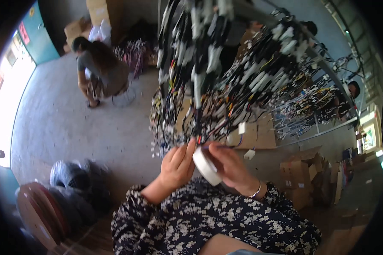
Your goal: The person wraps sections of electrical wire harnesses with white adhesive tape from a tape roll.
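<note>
Just in front of my body, my right hand (234, 171) grips a roll of white tape (206, 167), its edge turned up and slightly blurred. Beside it my left hand (177, 166) has its fingers pressed together at the lower end of a hanging wire harness (198, 121), where some red shows at the fingertips. A thin dark wire runs out past my right hand to white connectors (250, 154). Above, many black and white wire harnesses (195, 55) hang in dense rows from a metal frame.
Flattened cardboard (259, 135) lies under the wires. Open cardboard boxes (297, 175) stand at right. Large spools (37, 212) and grey bundled coils (70, 174) sit at lower left. Another person (98, 68) sits low at upper left, near a bright doorway (8, 97).
</note>
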A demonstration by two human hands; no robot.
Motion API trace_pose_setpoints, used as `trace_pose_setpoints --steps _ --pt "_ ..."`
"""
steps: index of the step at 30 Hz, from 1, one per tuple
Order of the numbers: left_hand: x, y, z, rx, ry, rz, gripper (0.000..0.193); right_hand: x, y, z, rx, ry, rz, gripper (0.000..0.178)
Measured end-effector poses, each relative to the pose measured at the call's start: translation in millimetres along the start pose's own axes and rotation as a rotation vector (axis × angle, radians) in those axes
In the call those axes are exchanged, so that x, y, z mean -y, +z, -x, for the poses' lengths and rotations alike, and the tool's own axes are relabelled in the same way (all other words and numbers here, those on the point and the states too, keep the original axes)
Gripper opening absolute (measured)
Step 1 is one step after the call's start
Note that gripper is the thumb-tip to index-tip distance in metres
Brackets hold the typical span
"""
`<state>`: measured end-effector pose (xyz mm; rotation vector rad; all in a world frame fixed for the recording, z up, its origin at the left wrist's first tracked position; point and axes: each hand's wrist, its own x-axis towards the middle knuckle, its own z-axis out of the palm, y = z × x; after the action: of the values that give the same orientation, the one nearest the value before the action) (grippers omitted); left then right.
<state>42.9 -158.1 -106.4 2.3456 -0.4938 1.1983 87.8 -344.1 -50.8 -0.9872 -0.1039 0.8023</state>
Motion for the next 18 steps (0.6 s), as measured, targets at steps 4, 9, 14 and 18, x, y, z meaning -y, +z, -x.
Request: trace_pose_setpoints --steps 4,9,14,18 --pt "0 7 14 -0.104 -0.032 -0.029 0.032 -16 1 -14 -0.143 -0.021 -0.035 0.028" --pt "-5 8 24 -0.120 0.038 -0.285 0.033 -11 16 -3 -0.098 -0.093 0.071 0.028" --pt "7 59 80 0.423 -0.859 0.713 0.052 -18 15 -7 -0.068 -0.086 0.136 0.034" --pt "-27 13 0 0.067 -1.006 1.642 0.070 -1 16 0 0.037 -0.179 0.300 0.037"
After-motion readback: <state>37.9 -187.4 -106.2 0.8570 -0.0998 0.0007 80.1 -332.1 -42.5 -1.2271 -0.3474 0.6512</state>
